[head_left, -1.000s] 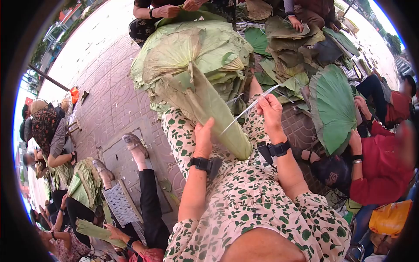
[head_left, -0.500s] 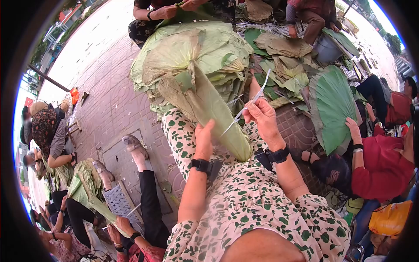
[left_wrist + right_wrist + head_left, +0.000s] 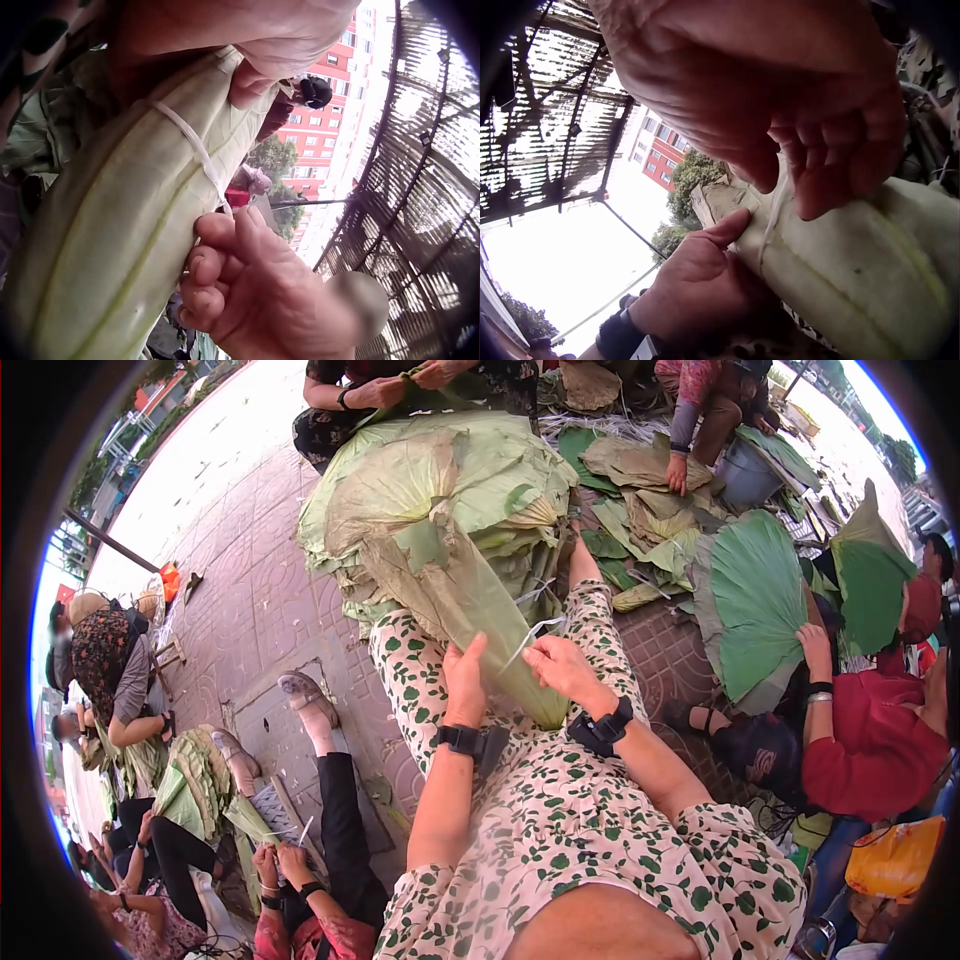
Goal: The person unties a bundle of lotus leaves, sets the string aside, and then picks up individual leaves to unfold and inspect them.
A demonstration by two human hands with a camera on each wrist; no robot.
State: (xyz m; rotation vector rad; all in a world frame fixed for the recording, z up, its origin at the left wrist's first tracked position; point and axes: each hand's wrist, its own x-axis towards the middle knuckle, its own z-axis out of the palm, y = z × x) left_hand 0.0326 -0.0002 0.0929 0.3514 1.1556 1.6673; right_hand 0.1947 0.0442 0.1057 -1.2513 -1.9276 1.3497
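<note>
A long roll of pale green lotus leaves (image 3: 455, 585) lies slanted across the person's lap, its browned, ragged end up on the leaf stack. The left hand (image 3: 466, 682) grips the roll's left side, thumb lying along it in the right wrist view. A thin white tie strip (image 3: 196, 144) runs across the roll. At its side the right hand (image 3: 566, 668) pinches this strip between thumb and finger, its other fingers curled close against the leaf. In the right wrist view the strip (image 3: 773, 222) comes up off the leaf into those fingertips.
A broad stack of lotus leaves (image 3: 500, 455) stands ahead of the knees. Loose leaves (image 3: 650, 530) and a grey bucket (image 3: 748, 472) lie to its right. Several people sit close around; one on the right holds a large green leaf (image 3: 755, 605). An orange bag (image 3: 893, 860) sits at lower right.
The right hand has come down and left toward the roll with the strip, whose raised free end has dropped. The left hand keeps its hold. At right, another green leaf has come up.
</note>
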